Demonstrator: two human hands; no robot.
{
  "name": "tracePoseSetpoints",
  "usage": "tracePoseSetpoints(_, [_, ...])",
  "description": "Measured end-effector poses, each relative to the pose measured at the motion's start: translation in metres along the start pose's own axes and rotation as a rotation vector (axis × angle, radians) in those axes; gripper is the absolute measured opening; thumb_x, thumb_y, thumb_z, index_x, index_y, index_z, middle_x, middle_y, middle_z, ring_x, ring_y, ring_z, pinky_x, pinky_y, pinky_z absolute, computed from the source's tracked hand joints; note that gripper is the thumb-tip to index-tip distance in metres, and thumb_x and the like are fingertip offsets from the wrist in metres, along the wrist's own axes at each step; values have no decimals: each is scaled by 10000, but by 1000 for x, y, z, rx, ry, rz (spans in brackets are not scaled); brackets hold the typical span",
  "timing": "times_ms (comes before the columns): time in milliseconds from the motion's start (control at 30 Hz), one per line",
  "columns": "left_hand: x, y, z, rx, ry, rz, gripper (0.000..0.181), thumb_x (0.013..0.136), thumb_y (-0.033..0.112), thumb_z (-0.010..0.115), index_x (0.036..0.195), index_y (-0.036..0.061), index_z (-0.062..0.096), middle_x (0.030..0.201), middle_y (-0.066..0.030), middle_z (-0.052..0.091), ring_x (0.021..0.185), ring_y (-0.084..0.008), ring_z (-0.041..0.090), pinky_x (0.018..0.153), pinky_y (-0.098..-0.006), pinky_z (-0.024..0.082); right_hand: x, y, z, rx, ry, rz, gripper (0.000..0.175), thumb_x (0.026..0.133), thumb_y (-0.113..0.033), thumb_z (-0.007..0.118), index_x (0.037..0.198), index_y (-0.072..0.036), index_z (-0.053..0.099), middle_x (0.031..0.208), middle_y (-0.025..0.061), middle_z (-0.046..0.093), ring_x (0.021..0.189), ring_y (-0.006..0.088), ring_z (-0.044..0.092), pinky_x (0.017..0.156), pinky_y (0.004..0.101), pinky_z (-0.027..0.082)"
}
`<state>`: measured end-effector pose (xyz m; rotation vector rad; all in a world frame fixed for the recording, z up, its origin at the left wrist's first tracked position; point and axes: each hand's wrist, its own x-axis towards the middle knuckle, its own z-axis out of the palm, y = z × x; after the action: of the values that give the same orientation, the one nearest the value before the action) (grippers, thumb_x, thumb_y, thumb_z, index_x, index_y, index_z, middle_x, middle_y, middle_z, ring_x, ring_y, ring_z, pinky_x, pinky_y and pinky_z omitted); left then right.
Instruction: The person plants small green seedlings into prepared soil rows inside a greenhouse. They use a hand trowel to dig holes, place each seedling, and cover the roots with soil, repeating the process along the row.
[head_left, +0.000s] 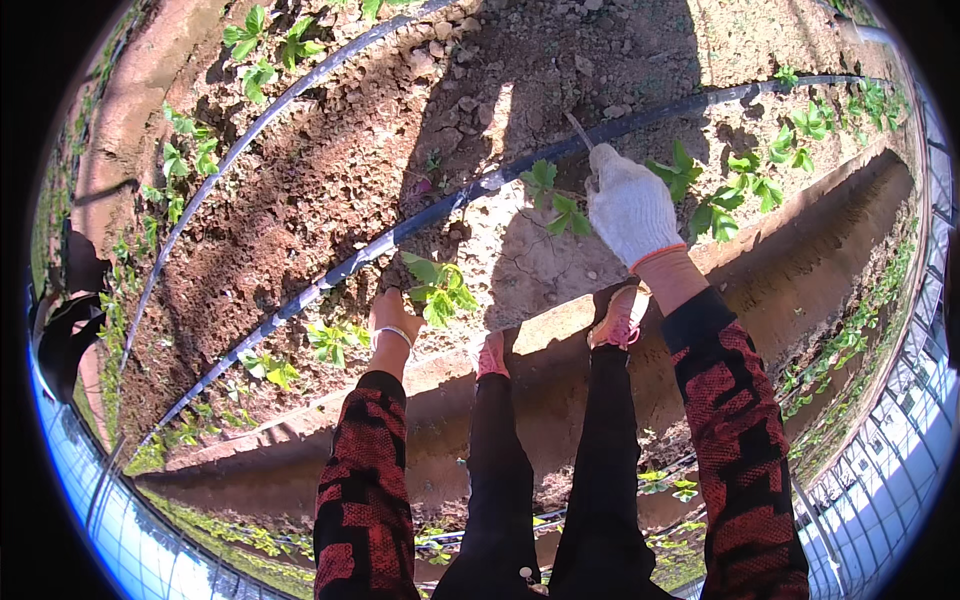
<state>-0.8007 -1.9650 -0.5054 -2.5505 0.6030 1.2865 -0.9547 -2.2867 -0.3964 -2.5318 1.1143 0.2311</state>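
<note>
My right hand wears a white knit glove with an orange cuff. It is closed around a hand tool, and only the tool's thin metal shaft shows, pointing away over the soil beside the black drip pipe. Close to the glove's left grows a small leafy seedling. My left hand is bare, with a pale bracelet at the wrist. It reaches down to the soil next to another leafy seedling. Its fingertips are in shadow, so I cannot see whether they hold anything.
A second drip pipe runs farther left on the bed, with more seedlings along it. Further plants stand to the right. My pink shoes are at the bed's edge, above a shaded furrow. A dark object is at far left.
</note>
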Motion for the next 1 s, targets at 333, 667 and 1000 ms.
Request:
tracePoseSetpoints(333, [-108,72,95,-361,271,123,499,714,139,807,1076,-14,499,1091,-228,503,1036,-411,509,875,-477,434,-28,39,-72,431,-171,33,150,798,-79,670,832,-37,530,732,110,597,630,231,603,612,355,483])
tracePoseSetpoints(667, [-21,210,20,-185,164,23,613,609,202,901,1084,49,545,1120,-174,622,1043,-347,610,878,-420,491,-5,85,-79,558,-188,-45,148,793,-103,676,836,-42,549,689,111,595,638,208,629,623,337,506])
tracePoseSetpoints(1000, [-6,235,-5,137,-56,40,606,655,354,874,1078,37,576,996,-190,691,973,-360,666,835,-435,532,-2,105,26,598,26,-91,145,813,-73,671,904,-40,563,704,119,610,641,279,625,585,358,491])
